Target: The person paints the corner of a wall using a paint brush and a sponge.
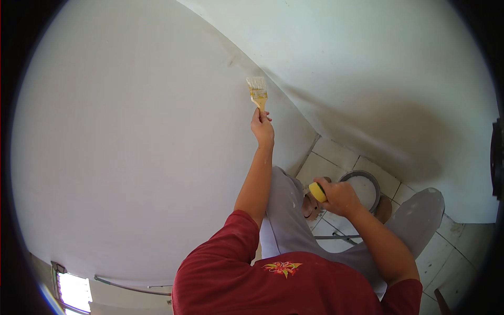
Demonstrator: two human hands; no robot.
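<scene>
My left hand [263, 128] is raised along the white wall [147, 131], closed on the wooden handle of a flat paintbrush [258, 90]. The brush points up toward the corner where two walls meet, its bristles whitish with paint; whether they touch the wall I cannot tell. Lower and to the right, my right hand [341, 197] grips a yellow sponge [317, 192] with a dark green scouring side. Beneath that hand stands a round bucket [377, 181] with a grey rim and white contents, partly hidden by the hand.
A second pale wall [357, 58] rises on the right, with a shadow across it. White floor tiles [336, 152] lie below, between my knees. A bright window [73, 291] shows at the lower left. A dark object [496, 157] stands at the right edge.
</scene>
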